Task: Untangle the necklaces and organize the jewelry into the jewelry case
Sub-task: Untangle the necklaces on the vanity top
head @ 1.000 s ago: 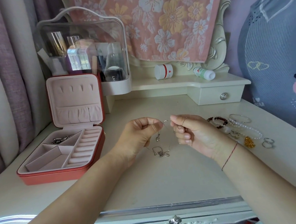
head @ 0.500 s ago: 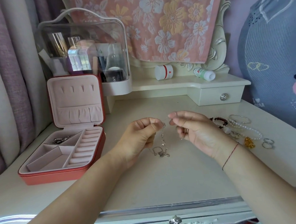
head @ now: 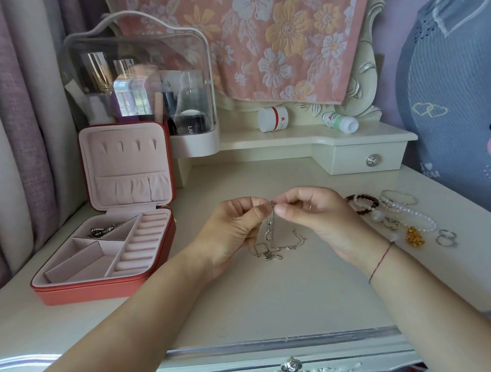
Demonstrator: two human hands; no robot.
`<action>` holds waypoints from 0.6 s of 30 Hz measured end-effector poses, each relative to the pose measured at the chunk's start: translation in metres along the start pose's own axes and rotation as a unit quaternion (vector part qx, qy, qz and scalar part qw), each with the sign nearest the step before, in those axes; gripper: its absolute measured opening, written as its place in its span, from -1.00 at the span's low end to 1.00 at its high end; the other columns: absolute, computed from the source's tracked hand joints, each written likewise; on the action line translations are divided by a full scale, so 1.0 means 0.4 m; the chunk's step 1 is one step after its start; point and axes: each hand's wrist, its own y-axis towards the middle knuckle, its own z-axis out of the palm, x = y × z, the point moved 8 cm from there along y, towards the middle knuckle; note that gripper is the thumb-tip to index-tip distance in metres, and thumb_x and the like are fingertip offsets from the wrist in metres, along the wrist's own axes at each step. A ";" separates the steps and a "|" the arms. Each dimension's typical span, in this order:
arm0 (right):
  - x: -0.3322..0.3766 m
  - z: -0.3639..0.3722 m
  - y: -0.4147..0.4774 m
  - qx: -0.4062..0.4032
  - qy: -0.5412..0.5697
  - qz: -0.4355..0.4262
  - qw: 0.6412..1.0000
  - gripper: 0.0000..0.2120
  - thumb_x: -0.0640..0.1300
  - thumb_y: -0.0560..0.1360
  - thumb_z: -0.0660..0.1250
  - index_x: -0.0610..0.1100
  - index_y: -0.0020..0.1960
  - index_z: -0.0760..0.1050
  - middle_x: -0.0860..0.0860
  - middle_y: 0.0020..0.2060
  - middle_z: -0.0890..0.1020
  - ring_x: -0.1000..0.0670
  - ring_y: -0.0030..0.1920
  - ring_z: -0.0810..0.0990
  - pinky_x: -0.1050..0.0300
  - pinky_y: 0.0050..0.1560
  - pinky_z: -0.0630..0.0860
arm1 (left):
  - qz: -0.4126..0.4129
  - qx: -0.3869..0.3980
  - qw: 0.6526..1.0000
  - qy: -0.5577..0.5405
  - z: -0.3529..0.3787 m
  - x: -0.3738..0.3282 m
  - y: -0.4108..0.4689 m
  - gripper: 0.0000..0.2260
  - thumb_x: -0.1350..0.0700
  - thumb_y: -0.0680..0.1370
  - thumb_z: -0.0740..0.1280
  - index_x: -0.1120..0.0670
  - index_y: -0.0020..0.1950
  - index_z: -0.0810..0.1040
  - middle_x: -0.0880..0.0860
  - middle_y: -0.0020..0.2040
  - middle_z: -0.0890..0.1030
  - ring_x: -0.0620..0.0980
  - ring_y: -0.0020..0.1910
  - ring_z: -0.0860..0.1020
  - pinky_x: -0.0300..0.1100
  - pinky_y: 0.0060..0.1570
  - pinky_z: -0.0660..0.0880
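Observation:
Tangled thin silver necklaces (head: 274,236) hang from my fingertips down to the cream table at the centre, their lower loops lying on the surface. My left hand (head: 235,230) and my right hand (head: 313,213) meet above them, each pinching the chain at the top, fingertips almost touching. The red jewelry case (head: 57,289) stands open at the left, its pink lid upright; a small silver piece (head: 103,230) lies in its rear compartment. To the right lie bead bracelets (head: 363,202), a pearl bracelet (head: 415,216), a gold charm (head: 415,236) and silver rings (head: 445,238).
A clear-lidded cosmetics box (head: 144,85) stands behind the case. A white jar (head: 273,118) and a tipped bottle (head: 340,122) sit on the raised shelf, above a small drawer (head: 370,159). A grey cushion (head: 459,98) leans at the right; curtains hang at the left.
My hands came back together: the right hand moved left to the left hand's fingertips and took hold of the chain's top again. More of the chain now lies spread on the table.

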 end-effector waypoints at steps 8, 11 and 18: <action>-0.002 0.005 0.002 0.000 -0.043 -0.032 0.999 -0.87 -0.26 0.45 0.43 -0.08 -0.23 0.59 0.07 -0.36 0.52 0.09 -0.29 0.41 0.26 -0.22 0.37 | 0.026 -0.007 0.998 0.061 0.003 -0.015 -0.005 -0.86 0.20 0.60 0.28 0.13 -0.16 0.52 -0.17 -0.54 0.32 -0.20 -0.55 0.21 -0.36 -0.48 0.21; -0.001 0.014 0.001 0.011 -0.049 -0.031 0.998 -0.80 -0.33 0.47 0.38 -0.09 -0.27 0.54 0.10 -0.39 0.50 0.14 -0.36 0.39 0.32 -0.30 0.33 | 0.028 -0.014 0.996 0.079 0.001 -0.012 -0.004 -0.87 0.22 0.59 0.30 0.13 -0.16 0.53 -0.14 -0.51 0.32 -0.16 -0.51 0.20 -0.27 -0.44 0.17; -0.003 0.016 0.002 0.011 -0.047 -0.025 0.999 -0.87 -0.30 0.49 0.36 -0.13 -0.19 0.55 0.07 -0.33 0.51 0.17 -0.33 0.40 0.37 -0.28 0.34 | 0.034 -0.020 0.996 0.081 -0.005 -0.006 -0.001 -0.85 0.24 0.59 0.29 0.08 -0.17 0.49 -0.09 -0.42 0.32 -0.13 -0.46 0.24 -0.27 -0.38 0.22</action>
